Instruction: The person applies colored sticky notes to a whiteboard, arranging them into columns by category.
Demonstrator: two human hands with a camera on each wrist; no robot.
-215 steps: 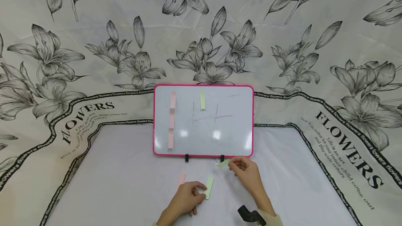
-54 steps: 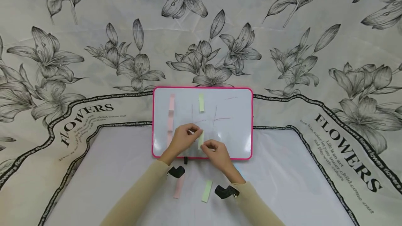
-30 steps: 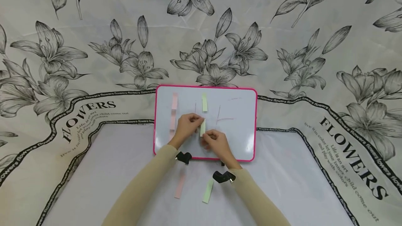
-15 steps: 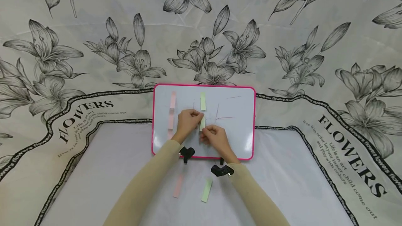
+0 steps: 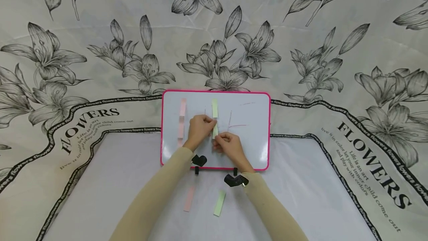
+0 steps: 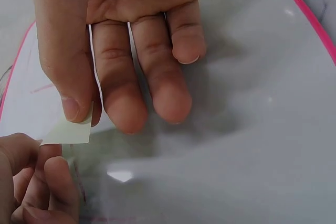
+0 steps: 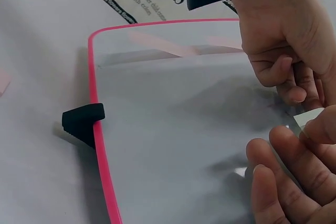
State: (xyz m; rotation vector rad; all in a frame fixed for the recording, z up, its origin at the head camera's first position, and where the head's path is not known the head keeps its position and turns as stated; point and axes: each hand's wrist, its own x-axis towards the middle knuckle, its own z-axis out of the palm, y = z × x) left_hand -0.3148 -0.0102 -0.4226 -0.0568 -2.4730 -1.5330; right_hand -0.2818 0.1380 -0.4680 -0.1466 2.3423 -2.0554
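My left hand [image 5: 200, 129] pinches the upper end of a light green paper strip [image 5: 215, 131] between thumb and forefinger. At the strip's lower end, the thumb and forefinger of my right hand [image 5: 231, 146] pinch it too. The strip stands nearly upright against the whiteboard [image 5: 250, 148], just below another green strip [image 5: 214, 108] stuck there; whether their ends meet is hidden by my left fingers. In the left wrist view the strip's pale corner [image 6: 71, 134] shows between both hands. Three pink strips [image 5: 181, 122] run in a column on the board's left, the lowest partly covered by my left arm.
The pink-framed board stands on black feet [image 5: 196, 170] and bears faint red marker lines [image 5: 238, 125]. On the white tablecloth [image 5: 294, 196] in front lie a loose pink strip [image 5: 189, 198] and a loose green strip [image 5: 219, 203]. A floral cloth [image 5: 214, 29] hangs behind.
My right hand brought the green strip from below the board to its face, and my left hand came up from the table to pinch it. Both then raised it towards the upper green strip.
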